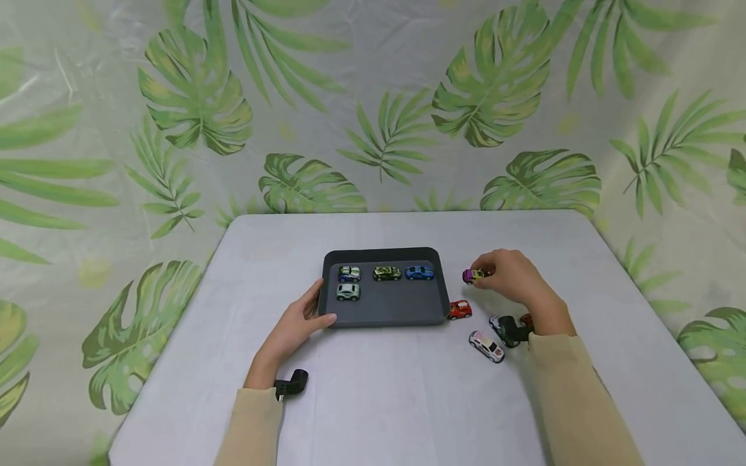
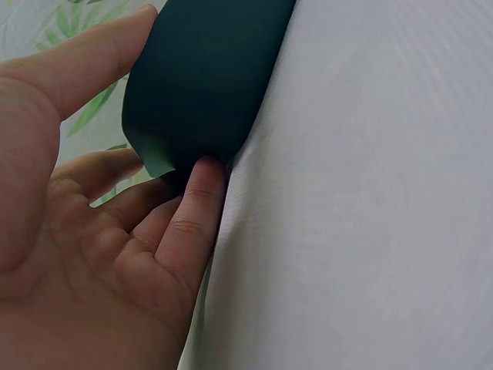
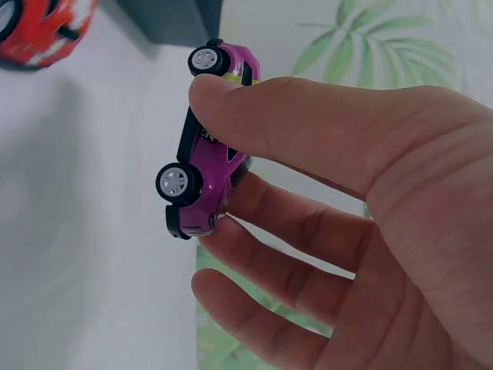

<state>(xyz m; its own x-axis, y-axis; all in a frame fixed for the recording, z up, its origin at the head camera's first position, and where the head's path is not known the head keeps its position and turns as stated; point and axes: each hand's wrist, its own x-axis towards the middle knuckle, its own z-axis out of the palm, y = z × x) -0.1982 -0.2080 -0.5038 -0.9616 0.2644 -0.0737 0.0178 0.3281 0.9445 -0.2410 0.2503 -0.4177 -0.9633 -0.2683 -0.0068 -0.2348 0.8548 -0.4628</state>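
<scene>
My right hand (image 1: 515,279) pinches a purple and yellow toy car (image 3: 202,181) between thumb and fingers, above the table just right of the tray. My left hand (image 1: 296,329) grips the dark grey tray (image 1: 387,315) at its near left corner, thumb on the rim and fingers against the side. Inside the tray, a striped toy car (image 1: 350,274), a camouflage car (image 1: 387,273) and a blue car (image 1: 419,272) stand along the back. A pale green car (image 1: 348,292) sits in front of the striped one.
A red toy car (image 1: 460,310) stands by the tray's right edge. Closer to me lies a white car (image 1: 486,347), with a dark car (image 1: 497,325) partly hidden by the right wrist camera. Something reddish shows beside that wrist. A leaf-patterned curtain (image 1: 402,77) hangs behind the white table (image 1: 402,401).
</scene>
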